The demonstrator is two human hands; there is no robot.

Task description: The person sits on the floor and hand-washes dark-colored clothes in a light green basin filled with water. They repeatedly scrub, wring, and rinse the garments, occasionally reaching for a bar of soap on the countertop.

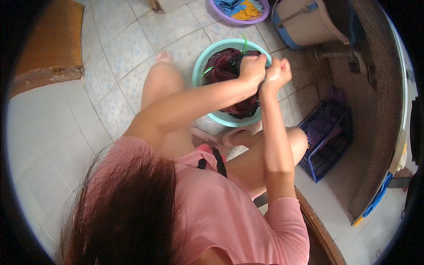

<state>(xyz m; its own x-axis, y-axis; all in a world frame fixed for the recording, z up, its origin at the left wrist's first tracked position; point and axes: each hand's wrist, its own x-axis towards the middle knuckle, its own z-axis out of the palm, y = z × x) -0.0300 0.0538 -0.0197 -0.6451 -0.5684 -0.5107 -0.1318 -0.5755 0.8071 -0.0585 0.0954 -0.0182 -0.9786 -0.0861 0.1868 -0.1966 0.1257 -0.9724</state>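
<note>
A light turquoise plastic basin (198,74) stands on the tiled floor between my legs. Wet dark-red and black cloth (222,68) lies bunched in it, with some water around it. Two bright green strips, perhaps straps or cords, show on the cloth. My left hand (252,70) is closed in a fist over the right half of the basin, gripping a black part of the cloth. Close beside it, my right hand (276,74) is also fisted above the rim. Dark cloth runs between and below the two fists; the part inside my fingers is hidden.
A purple basin (243,22) with blue and yellow cloth stands beyond. To its right is a large pale bucket (298,23) with a blue band. A dark blue plastic crate (326,142) sits by my right knee. A wooden panel (48,39) stands at the left.
</note>
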